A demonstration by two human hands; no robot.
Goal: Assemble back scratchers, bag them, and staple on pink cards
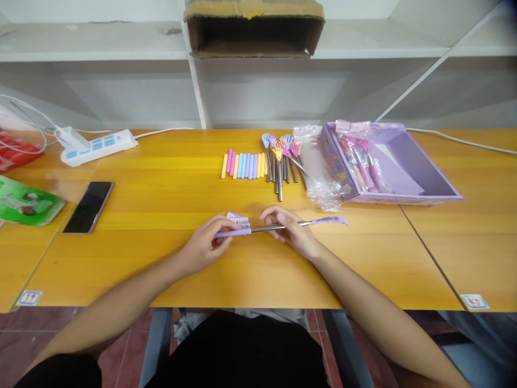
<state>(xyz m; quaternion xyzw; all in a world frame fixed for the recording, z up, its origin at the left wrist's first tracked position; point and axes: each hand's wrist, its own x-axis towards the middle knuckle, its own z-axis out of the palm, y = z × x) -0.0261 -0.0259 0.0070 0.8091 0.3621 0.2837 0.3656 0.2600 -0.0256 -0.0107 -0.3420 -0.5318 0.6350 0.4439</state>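
A purple back scratcher (pixel 266 228) lies crosswise between my hands, its hand-shaped head pointing right. My left hand (pixel 208 241) is closed on its purple grip. Around the metal shaft near the head, the fingers of my right hand (pixel 293 231) are curled. Just behind my left fingertips is a small purple-and-white printed card (pixel 238 219). Beyond my hands, a row of coloured grip sleeves (pixel 245 165) in yellow, pink, blue and purple lies beside a pile of metal back scratcher rods (pixel 280 167) with coloured hand heads.
Clear plastic bags (pixel 319 167) lie beside the rods. A purple box (pixel 432 167) at right holds several bagged back scratchers. At left are a phone (pixel 89 207), a green packet (pixel 30 202) and a power strip (pixel 100 146). A cardboard box (pixel 254 51) sits on the shelf.
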